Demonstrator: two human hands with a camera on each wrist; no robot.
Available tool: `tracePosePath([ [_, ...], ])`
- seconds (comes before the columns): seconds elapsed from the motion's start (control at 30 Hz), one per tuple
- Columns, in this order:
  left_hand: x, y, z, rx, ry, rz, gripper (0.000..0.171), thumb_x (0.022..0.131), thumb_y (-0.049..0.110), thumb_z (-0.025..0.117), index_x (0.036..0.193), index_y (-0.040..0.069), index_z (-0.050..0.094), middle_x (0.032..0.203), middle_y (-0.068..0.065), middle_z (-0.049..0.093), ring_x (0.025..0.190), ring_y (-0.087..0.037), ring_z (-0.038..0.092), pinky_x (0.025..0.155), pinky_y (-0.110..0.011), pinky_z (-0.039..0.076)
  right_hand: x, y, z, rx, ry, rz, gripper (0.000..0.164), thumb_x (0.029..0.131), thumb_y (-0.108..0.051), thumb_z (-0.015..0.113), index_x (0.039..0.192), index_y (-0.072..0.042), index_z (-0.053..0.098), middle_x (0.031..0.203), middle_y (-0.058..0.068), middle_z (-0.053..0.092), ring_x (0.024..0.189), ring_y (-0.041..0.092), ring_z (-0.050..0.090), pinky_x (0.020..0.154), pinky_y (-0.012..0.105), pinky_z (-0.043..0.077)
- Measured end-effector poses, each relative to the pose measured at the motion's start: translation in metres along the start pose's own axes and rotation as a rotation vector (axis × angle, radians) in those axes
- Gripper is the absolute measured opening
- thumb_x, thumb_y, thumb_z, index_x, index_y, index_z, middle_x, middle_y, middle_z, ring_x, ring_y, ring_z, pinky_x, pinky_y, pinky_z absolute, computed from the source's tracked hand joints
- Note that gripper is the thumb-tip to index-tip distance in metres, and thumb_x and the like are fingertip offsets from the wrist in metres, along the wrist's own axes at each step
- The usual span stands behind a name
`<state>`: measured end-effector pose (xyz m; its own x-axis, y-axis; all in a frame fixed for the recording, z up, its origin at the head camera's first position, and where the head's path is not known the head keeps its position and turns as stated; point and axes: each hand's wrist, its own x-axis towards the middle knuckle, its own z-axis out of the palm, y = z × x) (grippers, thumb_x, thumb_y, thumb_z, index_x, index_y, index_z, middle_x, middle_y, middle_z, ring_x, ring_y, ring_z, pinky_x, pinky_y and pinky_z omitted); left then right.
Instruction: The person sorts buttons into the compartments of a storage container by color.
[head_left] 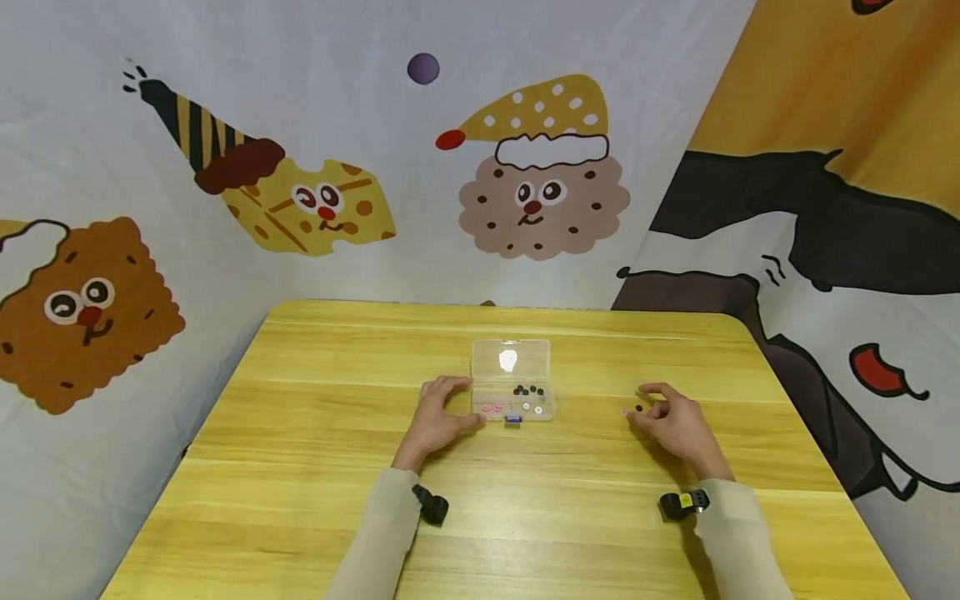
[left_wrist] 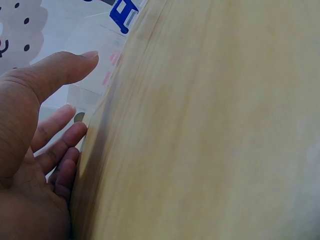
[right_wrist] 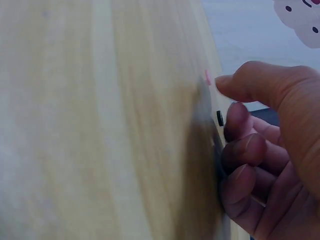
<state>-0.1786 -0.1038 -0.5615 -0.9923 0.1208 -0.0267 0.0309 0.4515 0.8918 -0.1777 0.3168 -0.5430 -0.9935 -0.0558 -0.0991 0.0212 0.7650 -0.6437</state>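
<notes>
A clear plastic box (head_left: 513, 400) stands on the table with its lid (head_left: 525, 360) raised. Inside it lie pink (head_left: 492, 408), black (head_left: 528, 391) and white (head_left: 532, 408) button-like discs in separate compartments. My left hand (head_left: 437, 419) rests at the box's left side, thumb at the front corner and fingers by the back one, without gripping it. To the right, my right hand (head_left: 678, 427) hovers low with thumb and fingers apart. Close to its fingertips, a black disc (right_wrist: 220, 118) and a pink disc (right_wrist: 207, 77) lie on the table.
A blue latch (head_left: 513, 421) sticks out from the box's front. The wooden table (head_left: 300, 467) meets a cartoon-printed cloth (head_left: 360, 283) behind it. Both wrists carry small black cameras, one at the left wrist (head_left: 432, 506), one at the right wrist (head_left: 681, 505).
</notes>
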Motion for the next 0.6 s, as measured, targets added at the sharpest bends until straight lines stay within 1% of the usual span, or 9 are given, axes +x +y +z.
tracePosePath([
  [0.2,0.0001,-0.0005,0.0,0.009,-0.003,0.003,0.067,0.077,0.027,0.09,0.138,0.02,0.063,0.138,-0.001,0.061,0.133,-0.026,0.041,0.118,-0.055,0.035,-0.0004,0.0009,-0.0048,-0.026,-0.036,0.029,0.044,0.097,-0.034,0.071,0.129,-0.006,0.061,0.079,0.004,0.065,0.063,0.015,0.052,0.055,0.026,0.042],
  [0.3,0.0003,-0.0006,-0.0001,0.009,-0.003,0.003,0.067,0.077,0.027,0.09,0.138,0.02,0.063,0.138,-0.001,0.061,0.133,-0.026,0.041,0.118,-0.055,0.035,0.0,0.0006,-0.006,-0.045,-0.027,0.031,0.038,0.097,-0.029,0.07,0.125,-0.005,0.064,0.077,0.003,0.065,0.06,0.014,0.05,0.053,0.026,0.04],
  [0.47,0.0003,-0.0003,-0.0003,0.009,-0.001,0.001,0.067,0.078,0.027,0.09,0.138,0.02,0.063,0.139,-0.001,0.06,0.133,-0.026,0.041,0.118,-0.055,0.035,0.001,-0.0011,-0.0064,-0.059,-0.018,0.041,0.034,0.097,-0.028,0.07,0.121,-0.006,0.066,0.076,0.003,0.064,0.059,0.015,0.05,0.053,0.026,0.041],
  [0.6,0.0003,-0.0008,0.0,0.014,-0.001,0.0,0.067,0.078,0.027,0.09,0.138,0.021,0.063,0.138,-0.001,0.06,0.133,-0.026,0.041,0.118,-0.055,0.035,0.0022,-0.0013,-0.0059,-0.05,-0.025,0.057,0.032,0.098,-0.028,0.069,0.12,-0.006,0.066,0.074,0.002,0.062,0.059,0.015,0.05,0.053,0.027,0.041],
])
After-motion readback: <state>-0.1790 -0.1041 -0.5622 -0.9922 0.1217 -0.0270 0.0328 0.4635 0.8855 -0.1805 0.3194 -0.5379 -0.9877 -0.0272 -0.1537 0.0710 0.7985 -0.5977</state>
